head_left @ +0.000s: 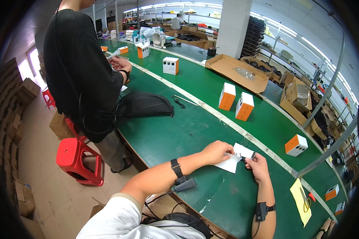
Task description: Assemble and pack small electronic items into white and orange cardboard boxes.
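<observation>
On the green work table (179, 131), near its front edge, I see my two bare hands meeting over a small white folded sheet of paper (229, 163). My left hand (216, 152) lies curled on top of the sheet, fingers pressed down on it. My right hand (258, 166) pinches a small dark object (248, 157) at the sheet's right end, beside a small white box (243, 151); what the object is I cannot tell. Both my wrists wear black straps with small devices.

Farther back on the table, two orange-and-white boxes (236, 102) stand upright side by side, well apart from my hands. Another orange-and-white box (296, 145) sits to the right, near the pale strip that runs along the table. A yellow sheet with scissors (306, 201) lies at the far right. A black bag (144, 104) rests on the table's left side, next to a standing person in a black shirt (80, 67) who holds a small pale item in both hands. A red stool (76, 159) stands on the floor beside that person
</observation>
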`<state>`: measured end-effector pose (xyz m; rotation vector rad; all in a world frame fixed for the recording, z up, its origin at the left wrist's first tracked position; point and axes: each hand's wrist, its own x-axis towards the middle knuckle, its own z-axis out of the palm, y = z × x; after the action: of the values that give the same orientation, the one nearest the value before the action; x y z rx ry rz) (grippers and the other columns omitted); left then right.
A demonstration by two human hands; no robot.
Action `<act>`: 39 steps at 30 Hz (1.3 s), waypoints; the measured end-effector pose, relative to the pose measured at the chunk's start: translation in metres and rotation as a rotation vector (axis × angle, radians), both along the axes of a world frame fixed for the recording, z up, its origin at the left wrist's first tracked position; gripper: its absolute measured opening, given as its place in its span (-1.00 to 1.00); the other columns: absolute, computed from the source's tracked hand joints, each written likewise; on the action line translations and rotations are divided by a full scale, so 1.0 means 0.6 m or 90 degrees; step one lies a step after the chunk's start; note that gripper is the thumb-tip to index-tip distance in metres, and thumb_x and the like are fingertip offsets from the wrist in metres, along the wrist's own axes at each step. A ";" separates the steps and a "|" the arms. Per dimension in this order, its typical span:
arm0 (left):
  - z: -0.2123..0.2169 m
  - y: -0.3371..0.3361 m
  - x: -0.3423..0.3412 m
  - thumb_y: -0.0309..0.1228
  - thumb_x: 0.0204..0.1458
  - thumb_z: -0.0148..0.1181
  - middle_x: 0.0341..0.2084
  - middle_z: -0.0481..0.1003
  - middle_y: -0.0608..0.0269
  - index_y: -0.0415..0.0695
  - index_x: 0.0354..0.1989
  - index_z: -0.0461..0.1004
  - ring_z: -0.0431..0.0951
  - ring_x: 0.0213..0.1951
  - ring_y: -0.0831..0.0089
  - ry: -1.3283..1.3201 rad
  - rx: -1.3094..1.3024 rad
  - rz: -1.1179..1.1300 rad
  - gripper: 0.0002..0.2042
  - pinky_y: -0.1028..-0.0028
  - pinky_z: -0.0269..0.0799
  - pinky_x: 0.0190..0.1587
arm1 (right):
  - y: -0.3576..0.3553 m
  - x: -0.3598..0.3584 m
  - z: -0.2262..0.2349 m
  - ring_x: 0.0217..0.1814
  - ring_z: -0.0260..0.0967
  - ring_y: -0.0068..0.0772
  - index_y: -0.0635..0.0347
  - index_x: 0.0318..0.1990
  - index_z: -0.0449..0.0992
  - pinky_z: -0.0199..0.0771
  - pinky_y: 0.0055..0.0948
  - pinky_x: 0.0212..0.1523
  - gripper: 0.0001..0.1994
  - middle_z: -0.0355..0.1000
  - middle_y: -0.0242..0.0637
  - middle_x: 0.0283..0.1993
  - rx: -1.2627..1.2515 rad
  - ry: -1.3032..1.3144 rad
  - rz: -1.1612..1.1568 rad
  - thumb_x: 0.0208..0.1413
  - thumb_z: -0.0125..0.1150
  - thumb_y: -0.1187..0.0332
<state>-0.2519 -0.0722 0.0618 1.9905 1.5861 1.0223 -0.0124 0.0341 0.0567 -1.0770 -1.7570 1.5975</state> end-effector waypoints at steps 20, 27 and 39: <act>0.013 -0.009 -0.014 -0.49 0.00 0.31 -0.22 0.64 0.08 -0.16 -0.18 0.62 0.65 -0.12 0.14 0.014 -0.019 0.004 -0.80 0.24 0.54 -0.02 | -0.004 -0.009 0.005 -0.39 0.43 -0.67 0.33 -0.08 0.56 0.49 -0.62 -0.35 -0.86 0.57 -0.36 -0.28 0.003 -0.015 -0.002 0.22 0.25 0.54; 0.016 -0.011 -0.020 -0.48 0.01 0.32 -0.21 0.64 0.08 -0.15 -0.18 0.62 0.65 -0.11 0.13 0.025 -0.028 0.007 -0.81 0.23 0.54 -0.02 | -0.008 -0.018 0.009 -0.40 0.43 -0.67 0.33 -0.09 0.56 0.48 -0.63 -0.35 -0.86 0.56 -0.39 -0.30 0.006 -0.013 0.001 0.22 0.26 0.54; 0.003 -0.004 -0.024 -0.47 -0.08 0.45 0.01 0.51 0.02 -0.07 -0.18 0.65 0.61 -0.06 0.19 -0.021 0.072 0.034 -0.76 0.30 0.58 -0.07 | -0.013 -0.017 0.012 -0.44 0.37 -0.67 0.31 -0.21 0.52 0.38 -0.61 -0.42 -0.92 0.50 -0.41 -0.37 0.014 0.013 0.017 0.18 0.30 0.56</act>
<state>-0.2662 -0.0745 0.0638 2.0028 1.6048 1.1840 -0.0226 0.0260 0.0642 -1.0271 -1.7777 1.5965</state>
